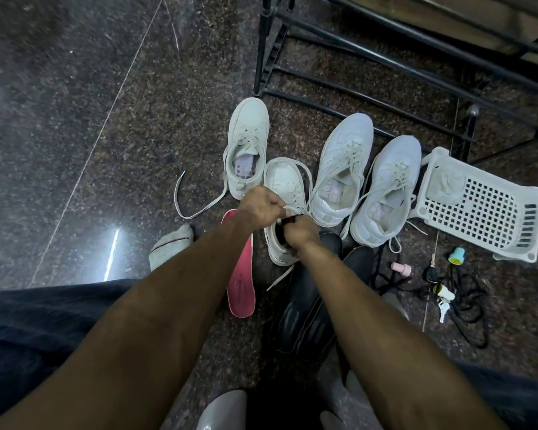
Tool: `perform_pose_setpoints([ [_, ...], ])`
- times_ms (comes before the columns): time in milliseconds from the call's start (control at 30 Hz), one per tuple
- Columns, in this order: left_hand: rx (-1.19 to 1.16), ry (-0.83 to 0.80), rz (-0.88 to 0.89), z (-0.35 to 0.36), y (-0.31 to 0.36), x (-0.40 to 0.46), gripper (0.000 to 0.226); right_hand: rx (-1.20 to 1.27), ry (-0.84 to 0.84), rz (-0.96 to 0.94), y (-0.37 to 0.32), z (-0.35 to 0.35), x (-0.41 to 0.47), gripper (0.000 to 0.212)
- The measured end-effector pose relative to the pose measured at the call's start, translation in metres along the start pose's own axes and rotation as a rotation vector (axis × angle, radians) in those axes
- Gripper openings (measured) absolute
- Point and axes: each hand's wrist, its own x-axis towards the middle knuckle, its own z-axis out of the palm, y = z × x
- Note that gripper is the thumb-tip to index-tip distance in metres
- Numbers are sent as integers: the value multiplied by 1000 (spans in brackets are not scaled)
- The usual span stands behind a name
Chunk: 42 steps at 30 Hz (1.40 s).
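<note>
Fingers [276, 203] of left hand [260, 207] and right hand [302, 233] pinch the lace [296, 209] just above the sneaker [284, 181].

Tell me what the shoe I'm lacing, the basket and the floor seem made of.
Shoe: smooth white leather or an imitation, with a faint sheen.
Basket: moulded white plastic, matte, with gridded holes.
Floor: polished speckled stone, probably granite, mirroring a light.

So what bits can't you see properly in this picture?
- Shoe: opening covered, head view, by the left hand pinching the lace and the right hand.
- What the right hand holds: hidden by the hand itself.
- Black shoes: partly under the right forearm.
- Rack: cut off by top and right edges.
- Teal thing: too small to name.
</note>
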Motion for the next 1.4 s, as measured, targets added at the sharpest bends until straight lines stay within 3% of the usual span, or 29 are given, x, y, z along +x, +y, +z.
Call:
perform_pose_setpoints([
  [67, 7, 3, -1, 2, -1, 1, 16, 63, -28, 20, 3, -5, 3, 11],
  [267, 54, 56, 99, 11, -10, -10, 3, 298, 162, 87, 13, 1, -7, 32],
  [400, 51, 62, 130, 12, -14, -14, 7, 511, 169, 206, 8, -3, -12, 23],
  [567, 62, 60, 129, 11, -11, -14, 2, 298, 180, 119, 4, -22, -15, 11],
  [700, 98, 77, 124, 13, -7, -16, 7, 134, 94, 87, -3, -43, -17, 20],
  [800, 122, 61, 93, 14, -3, -15, 8, -39, 27, 44, -10, -67, -25, 6],
  [933, 105, 86, 48, 21, -2, -18, 3, -149, -57, 9, -4, -97, -40, 20],
  [1033, 85, 101, 37, 22, -1, -29, 21, -194, -110, -59, 8, -109, -49, 17],
  [1167, 359, 184, 195, 27, -1, -63, 60, -320, -258, -110, 36, -107, -62, 12],
  [1267, 296, 244, -15, 37, -14, -75, 61, -229, -294, -83, 59, -96, -76, 24],
  [1333, 254, 161, -178, 40, -21, -77, 52, -155, -329, -86, 72, -86, -83, 33],
  [1400, 227, 53, -199, 40, -21, -77, 41, -105, -347, -77, 85, -76, -88, 35],
])
